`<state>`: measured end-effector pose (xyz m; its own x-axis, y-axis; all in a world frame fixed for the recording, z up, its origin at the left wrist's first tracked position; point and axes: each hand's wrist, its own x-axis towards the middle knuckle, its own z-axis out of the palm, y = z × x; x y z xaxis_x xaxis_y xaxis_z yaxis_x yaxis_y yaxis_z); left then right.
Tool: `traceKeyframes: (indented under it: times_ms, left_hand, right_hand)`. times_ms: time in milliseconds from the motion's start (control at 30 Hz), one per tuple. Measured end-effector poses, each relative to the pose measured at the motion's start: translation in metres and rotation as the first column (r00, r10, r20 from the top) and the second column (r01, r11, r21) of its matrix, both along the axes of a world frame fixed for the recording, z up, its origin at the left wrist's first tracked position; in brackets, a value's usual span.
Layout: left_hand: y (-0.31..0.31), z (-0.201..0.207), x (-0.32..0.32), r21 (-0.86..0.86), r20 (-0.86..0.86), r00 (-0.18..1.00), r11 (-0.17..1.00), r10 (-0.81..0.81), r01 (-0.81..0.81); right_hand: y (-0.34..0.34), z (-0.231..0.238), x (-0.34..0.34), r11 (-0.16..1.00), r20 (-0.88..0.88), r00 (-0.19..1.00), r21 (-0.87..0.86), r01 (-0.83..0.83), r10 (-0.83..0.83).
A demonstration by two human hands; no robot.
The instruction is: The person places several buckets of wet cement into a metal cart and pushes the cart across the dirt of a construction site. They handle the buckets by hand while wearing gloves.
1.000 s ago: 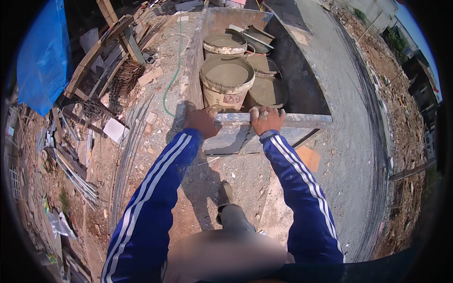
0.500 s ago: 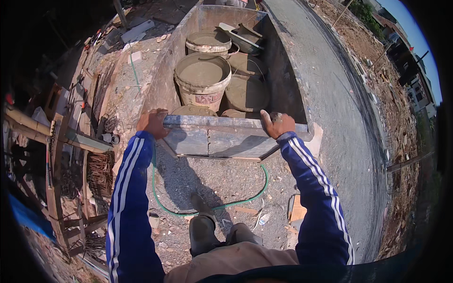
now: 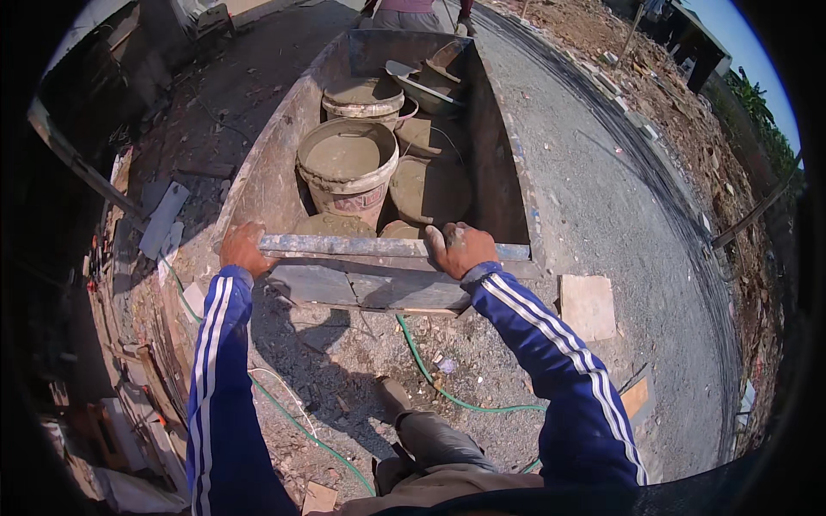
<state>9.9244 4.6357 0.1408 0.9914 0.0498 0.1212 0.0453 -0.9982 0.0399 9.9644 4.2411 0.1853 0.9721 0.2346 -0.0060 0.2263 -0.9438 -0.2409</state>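
Note:
Both my hands grip the near rim of a deep metal cart [image 3: 258,176]. At its left end, my left hand [image 3: 245,248] is closed round the blue-grey edge bar [image 3: 344,247]. My right hand [image 3: 463,249] is wrapped over the same bar toward the right end, thumb on the inner side. Inside the cart, just beyond the bar, stands a white bucket [image 3: 348,163] full of grey wet mortar. More mortar-filled buckets are packed around it, one of them a dark bucket [image 3: 430,189] on the right. At the far end a shovel-like pale tool [image 3: 422,86] lies across a bucket.
Another person [image 3: 404,19] stands at the cart's far end. A green hose [image 3: 422,361] loops over the gravel by my feet. Boards and scrap wood [image 3: 163,219] line the left side; a grey road [image 3: 594,198] runs along the right. A square tile [image 3: 588,307] lies beside the cart.
The cart and I have moved forward over the ground, passing the hose and wood pile. My hands keep their grip on the rim. The other person shows more clearly at the far end.

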Motion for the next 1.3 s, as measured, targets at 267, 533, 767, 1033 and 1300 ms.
traceKeyframes:
  times_ms: [267, 533, 767, 1033, 1300]
  left_hand:
    - [0.131, 0.004, 0.458, -0.027, 0.062, 0.97, 0.971, -0.236, 0.238]
    - [0.155, -0.014, 0.893, 0.151, -0.033, 0.955, 0.943, -0.294, 0.296]
    - [0.034, 0.011, 1.261, 0.244, 0.139, 0.855, 0.854, -0.5, 0.459]
    - [-0.153, 0.012, 1.705, 0.15, 0.058, 0.917, 0.912, -0.395, 0.383]
    - [-0.336, -0.034, 2.143, 0.135, 0.169, 0.692, 0.712, -0.702, 0.689]
  right_hand:
    - [0.13, -0.005, 0.339, 0.974, 0.133, 0.966, -0.011, 0.224, -0.221]
    - [0.193, -0.022, 0.691, 0.899, 0.311, 0.877, -0.126, 0.42, -0.366]
    - [0.05, -0.022, 1.051, 0.864, 0.322, 0.833, -0.079, 0.497, -0.45]
    - [-0.1, -0.025, 1.452, 0.746, 0.397, 0.712, -0.094, 0.659, -0.579]
    - [-0.27, -0.035, 1.824, 0.837, 0.463, 0.774, -0.115, 0.536, -0.432]
